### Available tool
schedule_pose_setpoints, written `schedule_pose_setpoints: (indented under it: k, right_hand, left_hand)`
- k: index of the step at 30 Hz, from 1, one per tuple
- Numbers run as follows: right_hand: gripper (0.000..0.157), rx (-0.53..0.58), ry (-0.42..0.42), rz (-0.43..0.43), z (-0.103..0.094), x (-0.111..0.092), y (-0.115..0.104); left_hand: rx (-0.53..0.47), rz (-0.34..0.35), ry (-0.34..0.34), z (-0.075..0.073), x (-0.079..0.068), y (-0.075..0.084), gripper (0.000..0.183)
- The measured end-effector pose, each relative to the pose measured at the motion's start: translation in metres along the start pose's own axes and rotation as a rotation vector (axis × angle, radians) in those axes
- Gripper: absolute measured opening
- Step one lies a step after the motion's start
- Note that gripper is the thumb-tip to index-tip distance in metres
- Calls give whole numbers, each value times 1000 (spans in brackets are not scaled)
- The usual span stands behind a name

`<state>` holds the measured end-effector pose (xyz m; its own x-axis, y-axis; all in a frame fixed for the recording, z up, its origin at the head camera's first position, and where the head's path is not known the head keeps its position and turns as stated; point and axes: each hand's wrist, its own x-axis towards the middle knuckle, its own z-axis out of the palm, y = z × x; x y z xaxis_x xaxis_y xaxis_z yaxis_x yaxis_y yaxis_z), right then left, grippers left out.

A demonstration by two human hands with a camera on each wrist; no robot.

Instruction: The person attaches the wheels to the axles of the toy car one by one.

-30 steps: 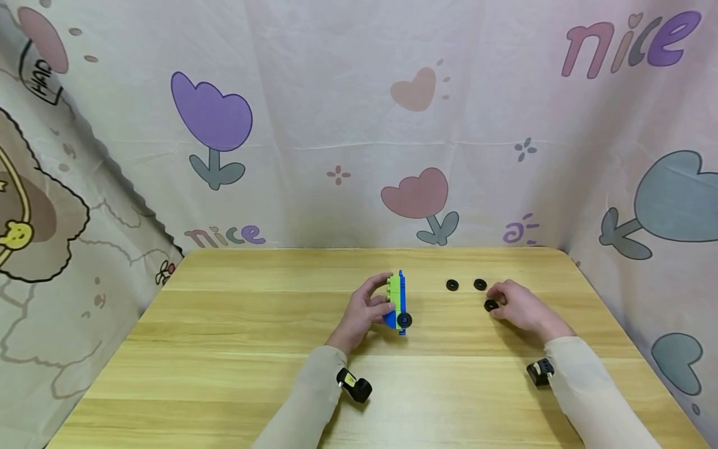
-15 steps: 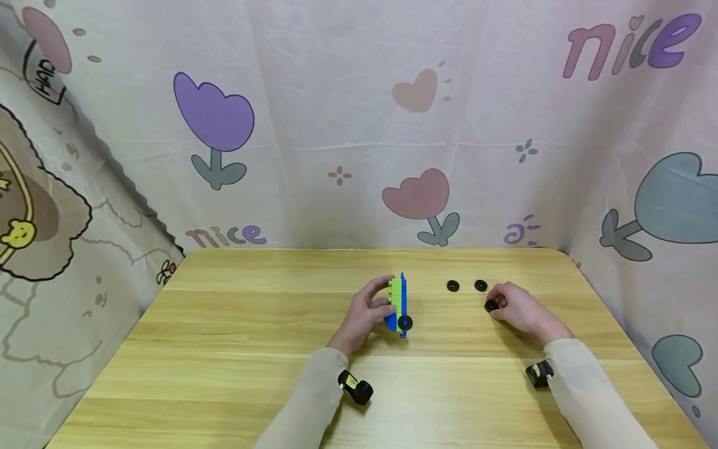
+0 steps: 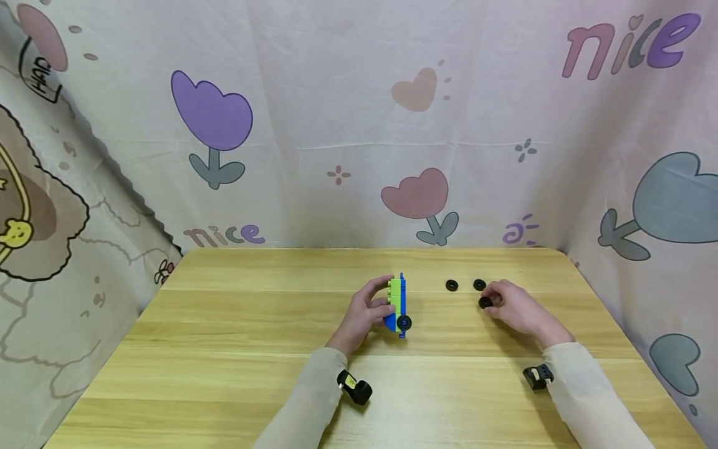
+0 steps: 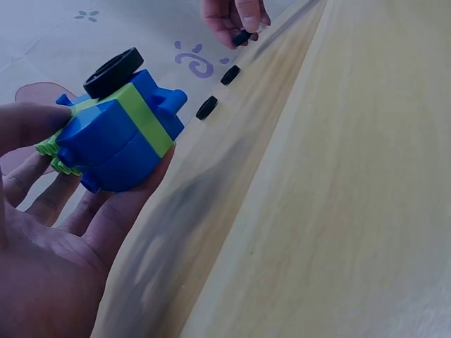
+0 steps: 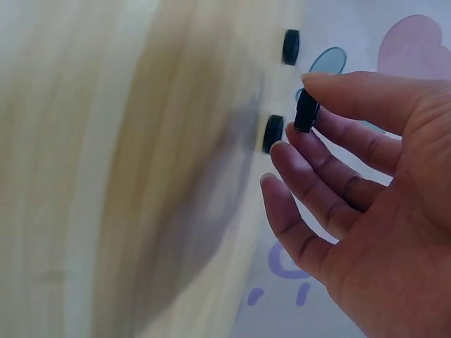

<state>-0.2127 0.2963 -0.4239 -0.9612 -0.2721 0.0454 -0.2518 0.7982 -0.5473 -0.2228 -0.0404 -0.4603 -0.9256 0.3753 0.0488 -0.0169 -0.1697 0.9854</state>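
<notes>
My left hand (image 3: 359,320) grips a green and blue toy car (image 3: 396,299) built of bricks, turned on its side above the table. One black wheel (image 3: 404,322) sits on the car at its near end; the left wrist view shows that wheel (image 4: 114,73) and the blue rounded end up close. On the right, my right hand (image 3: 518,308) pinches a loose black wheel (image 5: 306,111) between thumb and fingers, slightly off the tabletop. Two more black wheels, a left one (image 3: 451,285) and a right one (image 3: 479,284), lie flat just beyond that hand.
The light wooden table (image 3: 224,374) reaches back to a printed curtain (image 3: 314,125), which also hangs at both sides. A small black camera is strapped to each wrist, the left one (image 3: 355,388) and the right one (image 3: 538,376).
My right hand has shifted slightly left with the pinched wheel, which has tilted in the fingers. The left hand and the toy car have hardly moved.
</notes>
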Motion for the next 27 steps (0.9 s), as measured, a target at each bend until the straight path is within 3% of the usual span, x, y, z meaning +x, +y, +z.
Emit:
schedule_pose_setpoints:
  k: [12, 27]
  right_hand:
    - [29, 33, -18, 2, -2, -3, -18]
    - [28, 46, 33, -96, -1, 1, -40]
  left_hand:
    - [-6, -7, 1, 2, 0, 1, 57]
    - [16, -16, 3, 3, 0, 3, 58]
